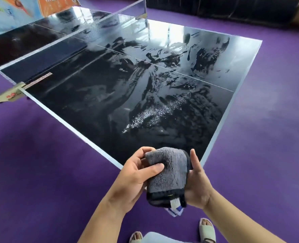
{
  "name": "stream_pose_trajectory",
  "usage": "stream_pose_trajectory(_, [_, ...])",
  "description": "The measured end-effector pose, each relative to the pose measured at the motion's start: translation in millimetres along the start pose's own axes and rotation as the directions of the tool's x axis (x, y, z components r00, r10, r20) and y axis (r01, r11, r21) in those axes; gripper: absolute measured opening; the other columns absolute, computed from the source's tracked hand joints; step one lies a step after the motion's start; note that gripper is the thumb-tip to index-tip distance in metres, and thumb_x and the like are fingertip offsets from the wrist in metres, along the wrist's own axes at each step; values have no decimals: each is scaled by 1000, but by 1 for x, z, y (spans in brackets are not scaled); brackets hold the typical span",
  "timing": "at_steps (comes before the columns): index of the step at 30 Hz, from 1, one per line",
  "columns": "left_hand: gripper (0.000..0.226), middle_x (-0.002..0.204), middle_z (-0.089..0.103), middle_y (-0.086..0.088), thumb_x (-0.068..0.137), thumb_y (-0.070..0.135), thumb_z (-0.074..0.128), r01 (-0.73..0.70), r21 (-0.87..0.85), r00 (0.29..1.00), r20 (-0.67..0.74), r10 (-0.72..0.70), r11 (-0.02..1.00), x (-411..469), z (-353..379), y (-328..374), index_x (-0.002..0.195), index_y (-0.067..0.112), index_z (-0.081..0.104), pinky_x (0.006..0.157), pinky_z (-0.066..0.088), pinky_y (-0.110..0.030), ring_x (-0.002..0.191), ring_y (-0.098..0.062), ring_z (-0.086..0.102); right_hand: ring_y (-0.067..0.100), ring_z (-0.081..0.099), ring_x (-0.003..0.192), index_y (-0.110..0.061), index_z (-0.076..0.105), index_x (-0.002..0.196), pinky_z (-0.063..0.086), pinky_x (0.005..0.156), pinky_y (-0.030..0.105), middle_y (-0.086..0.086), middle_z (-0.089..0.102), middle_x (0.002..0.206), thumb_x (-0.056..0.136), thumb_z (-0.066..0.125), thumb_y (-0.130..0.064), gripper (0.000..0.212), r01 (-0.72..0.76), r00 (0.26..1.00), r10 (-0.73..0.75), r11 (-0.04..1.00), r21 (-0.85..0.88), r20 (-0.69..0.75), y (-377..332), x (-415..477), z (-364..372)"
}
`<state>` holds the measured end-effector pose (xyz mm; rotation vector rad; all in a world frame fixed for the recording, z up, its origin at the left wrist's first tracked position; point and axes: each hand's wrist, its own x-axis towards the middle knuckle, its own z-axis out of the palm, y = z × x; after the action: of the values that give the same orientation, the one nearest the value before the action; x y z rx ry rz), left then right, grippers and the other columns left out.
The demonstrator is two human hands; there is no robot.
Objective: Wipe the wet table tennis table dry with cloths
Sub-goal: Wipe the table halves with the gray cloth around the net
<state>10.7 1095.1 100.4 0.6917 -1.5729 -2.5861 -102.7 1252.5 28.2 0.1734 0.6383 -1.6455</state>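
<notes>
Fingers of the right hand (197,183) hidden behind the cloth (168,174) — table (232,71) far end cut off.

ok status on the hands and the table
Left hand and right hand hold grey cloth by the table. Surface wet, streaked. Nothing blocking.

grey fluffy cloth (168,172) with black trim, glossy black table (92,102), purple floor (31,163)

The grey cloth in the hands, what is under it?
A corner of blue-and-white fabric sticks out below the grey cloth. The cloth covers the right hand's fingers and the rest of that fabric, so they cannot be seen.
</notes>
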Motion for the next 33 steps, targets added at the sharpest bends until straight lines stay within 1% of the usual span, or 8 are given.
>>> stream_pose_trajectory(6, [31, 96, 69, -10, 78, 3, 78, 101, 114, 995, -21, -100, 988, -8, -70, 16, 105, 9, 63, 81, 56, -42, 89, -23, 66, 47, 36, 140, 7, 36, 147, 28, 114, 54, 34, 34, 150, 91, 53, -66, 94, 251, 968, -250, 968, 13, -11, 51, 17, 37])
stream_pose_trajectory(9, [25, 93, 71, -8, 85, -4, 73, 129, 170, 992, -16, -128, 977, 3, -87, 21, 106, 5, 64, 79, 56, -41, 85, -21, 68, 42, 65, 111, 5, 65, 124, 53, 92, 50, 32, 61, 127, 63, 87, -41, 79, 255, 952, -269, 961, -110, -146, 60, 33, 65])
stream_pose_trajectory(17, [23, 89, 76, -5, 82, -3, 75, 58, 494, 990, 83, -114, 868, 109, -95, 44, 97, 13, 71, 74, 61, -31, 79, -14, 71, 35, 63, 118, -2, 69, 123, 42, 108, 53, 21, 63, 131, 95, 53, -30, 43, 73, 869, -177, 969, -235, -461, 5, 69, 74])
stream_pose_trajectory(21, [32, 109, 67, 1, 86, 14, 72, -14, 655, 995, 86, -56, 755, 195, -89, 74, 114, 26, 65, 91, 57, -39, 101, -18, 67, 31, 71, 101, 0, 66, 121, 51, 97, 46, 19, 70, 118, 100, 48, -21, 35, 270, 702, -361, 933, -239, -614, -66, 105, 63])
stream_pose_trajectory(25, [30, 112, 65, 6, 90, 21, 69, 59, 761, 993, 22, -117, 646, 268, -114, 89, 116, 33, 63, 95, 53, -37, 103, -14, 63, 20, 64, 106, -11, 61, 129, 46, 99, 29, 3, 70, 117, 104, 50, -23, 30, 231, 167, -707, 706, -670, -687, -131, 133, 26])
stream_pose_trajectory(27, [28, 111, 65, 7, 90, 22, 68, 115, 806, 983, -10, -181, 581, 290, -133, 83, 116, 33, 62, 85, 50, -30, 100, -13, 63, 16, 57, 118, -11, 54, 135, 35, 98, 13, 2, 64, 128, 105, 48, -29, 35, 135, 41, -816, 577, -806, -577, -143, 145, 1])
stream_pose_trajectory(30, [25, 111, 65, 6, 93, 20, 65, 221, 801, 966, -100, -239, 556, 301, -163, 66, 115, 30, 62, 71, 44, -24, 90, -11, 61, 0, 57, 115, -17, 63, 126, 39, 97, 12, -7, 67, 123, 104, 50, -26, 28, 151, 100, -812, 584, -797, -576, -134, 169, -21])
stream_pose_trajectory(33, [21, 108, 68, 3, 93, 16, 64, 322, 751, 941, -186, -283, 577, 292, -192, 50, 110, 28, 64, 71, 45, -25, 89, -14, 63, 16, 65, 105, -22, 67, 101, 49, 78, 23, -7, 70, 99, 102, 53, -14, 16, 244, 143, -706, 704, -667, -693, -109, 194, -10])
